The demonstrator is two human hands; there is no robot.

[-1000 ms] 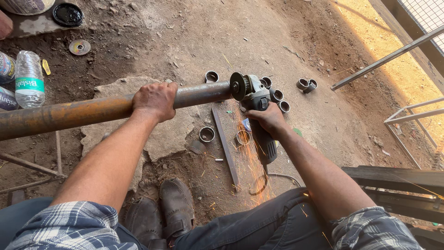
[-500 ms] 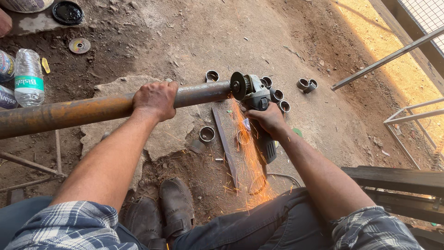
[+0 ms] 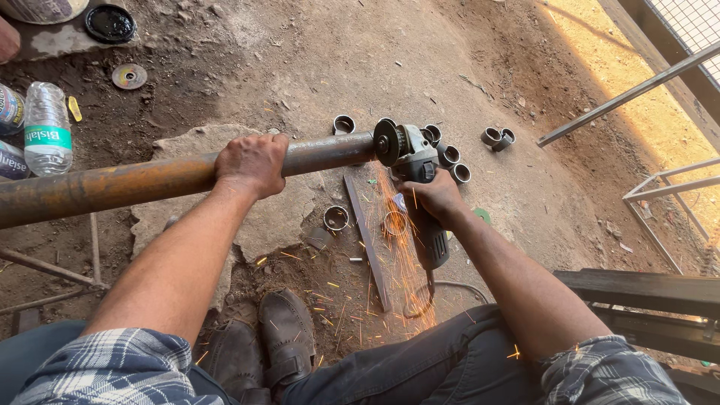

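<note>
Pipe (image 3: 150, 180), rusty, lay level across the person's front above the dirt floor (image 3: 315, 60), clenched by the left hand (image 3: 251, 163). The right hand (image 3: 435, 199) gripped the grinder (image 3: 416, 172) at its end; sparks (image 3: 390, 247), sparse a second earlier, had thickened, suggesting the cut was deepening.

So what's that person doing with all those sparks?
A person is cutting a long rusty metal pipe with an angle grinder. The left hand grips the pipe to steady it, and the right hand holds the grinder, whose disc meets the pipe's end. Orange sparks spray down toward the person's shoes. Several short cut rings of pipe lie on the dirt ground nearby.
</note>
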